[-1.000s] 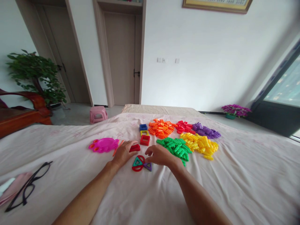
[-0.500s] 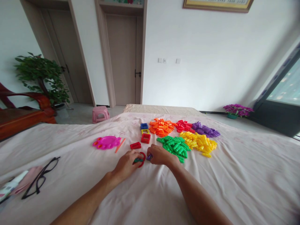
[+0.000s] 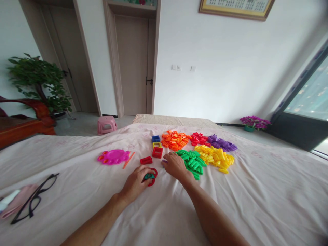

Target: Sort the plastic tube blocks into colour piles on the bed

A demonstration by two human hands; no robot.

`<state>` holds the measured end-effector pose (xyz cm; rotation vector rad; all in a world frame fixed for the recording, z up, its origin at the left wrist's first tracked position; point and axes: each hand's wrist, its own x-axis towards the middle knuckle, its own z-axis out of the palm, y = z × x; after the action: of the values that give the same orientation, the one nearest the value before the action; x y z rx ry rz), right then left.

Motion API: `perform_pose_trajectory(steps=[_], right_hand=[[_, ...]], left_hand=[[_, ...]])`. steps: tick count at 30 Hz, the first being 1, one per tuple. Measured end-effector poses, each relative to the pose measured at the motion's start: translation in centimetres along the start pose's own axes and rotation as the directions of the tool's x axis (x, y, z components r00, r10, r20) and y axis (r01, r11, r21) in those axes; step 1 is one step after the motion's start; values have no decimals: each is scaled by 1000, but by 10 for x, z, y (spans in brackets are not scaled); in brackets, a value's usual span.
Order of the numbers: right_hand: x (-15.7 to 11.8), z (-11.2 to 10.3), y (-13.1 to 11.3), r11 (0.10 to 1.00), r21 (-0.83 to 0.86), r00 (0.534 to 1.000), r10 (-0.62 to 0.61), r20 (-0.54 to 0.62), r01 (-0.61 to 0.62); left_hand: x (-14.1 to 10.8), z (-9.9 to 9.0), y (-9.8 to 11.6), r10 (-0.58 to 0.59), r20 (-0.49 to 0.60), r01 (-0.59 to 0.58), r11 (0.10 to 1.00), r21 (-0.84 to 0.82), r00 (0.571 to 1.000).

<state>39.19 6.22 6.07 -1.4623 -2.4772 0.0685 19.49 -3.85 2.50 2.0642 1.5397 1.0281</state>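
Observation:
My left hand (image 3: 135, 181) is closed on a green plastic piece (image 3: 148, 176) with a red ring-shaped piece (image 3: 153, 171) around or against it; how they join is hidden by my fingers. Just right of it, my right hand (image 3: 175, 164) is closed over a small purple piece (image 3: 164, 163), mostly covered by the fingers. Two red plastic pieces lie close by, a flat one (image 3: 146, 160) and a square frame (image 3: 157, 152). The green pile (image 3: 192, 162) begins right beside my right hand.
Beyond the hands are a yellow frame (image 3: 156, 145), a blue frame (image 3: 155, 138), and orange (image 3: 175, 140), red (image 3: 199, 138), purple (image 3: 221, 142) and yellow (image 3: 214, 155) piles. To the left are a pink palette-shaped tray (image 3: 114, 156), an orange stick (image 3: 128, 160) and black glasses (image 3: 36, 198).
My right hand has moved slightly away from my left, up and toward the green pile, with the purple piece. My left hand keeps its hold. The whole view has shifted a little.

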Motion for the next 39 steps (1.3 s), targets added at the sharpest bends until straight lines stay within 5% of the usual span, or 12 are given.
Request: perform_pose_trajectory(steps=[3,7,12,20,28,34,39], right_hand=[[-2,3,-3,999,-48,999,-3,45,5],[-2,4,-2,984,13,981,-177,79,176],[-5,5,-7,960,131,969,-239,-62,245],[-13,13,-31,845,247,878,-475,-59,474],[-12,21,-29,853,279,894,-445,-51,441],[-8,27,-27,775,552,950,-287,-128,308],[0,39,-19,406,911,997,-54,-47,65]], left_hand=[[-1,0,0,-20,-11,20,1000,-7,1000],[0,3,-4,-24,-52,23,999,-29,998],[1,6,-11,-76,-120,70,996,-54,990],[-4,1,-13,-148,-179,165,983,85,973],[-2,2,-17,-172,-159,190,976,103,972],[-3,-2,-12,-182,-111,191,978,78,977],[-4,-2,-12,-181,-117,185,983,21,977]])
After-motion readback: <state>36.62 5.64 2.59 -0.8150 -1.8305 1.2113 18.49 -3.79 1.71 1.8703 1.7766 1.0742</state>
